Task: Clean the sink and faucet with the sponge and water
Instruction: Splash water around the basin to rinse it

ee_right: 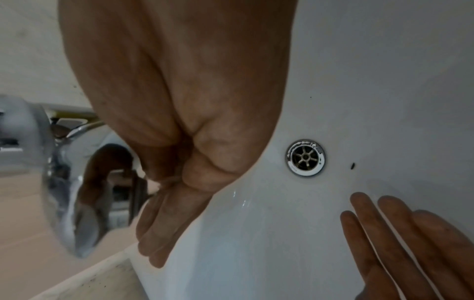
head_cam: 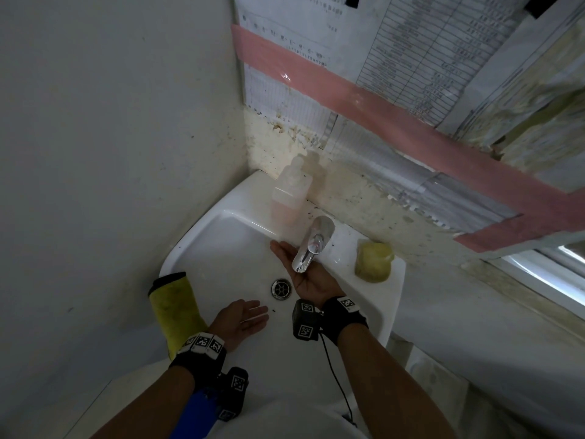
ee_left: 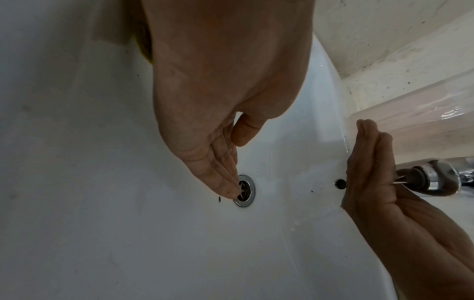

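Right hand (head_cam: pixel 304 274) flat, seemingly beneath faucet (head_cam: pixel 311 245).

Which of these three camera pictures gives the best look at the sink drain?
The right wrist view: the drain sits close, sharp and unobstructed, its spokes and chrome ring clear. In the left wrist view the left hand has fingertips partly across it. The head view shows it whole but small, between both hands.
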